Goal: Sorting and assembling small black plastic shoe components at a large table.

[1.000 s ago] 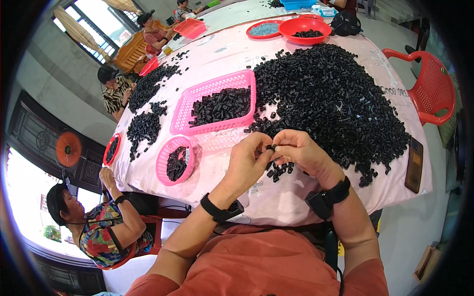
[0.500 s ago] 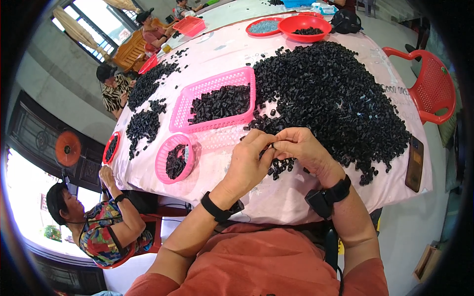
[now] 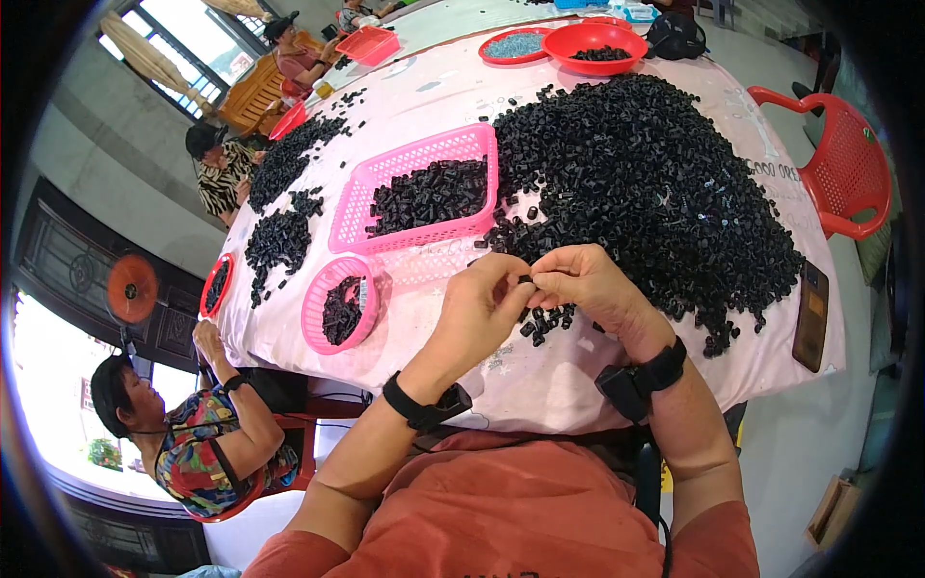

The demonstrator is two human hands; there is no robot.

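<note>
Both hands meet above the table (image 3: 540, 385) edge: my left hand (image 3: 482, 306) and right hand (image 3: 583, 284) pinch one small black part (image 3: 525, 280) between fingertips, beside the black pile (image 3: 655, 183). A loosened pinch would likely drop it among the loose parts below.

baskets (image 3: 414, 197) left, parts heap (image 3: 655, 183) right

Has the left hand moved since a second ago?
Yes. The left hand has closed in rightward, away from the round pink basket, and now meets the right hand over a small black piece.
</note>
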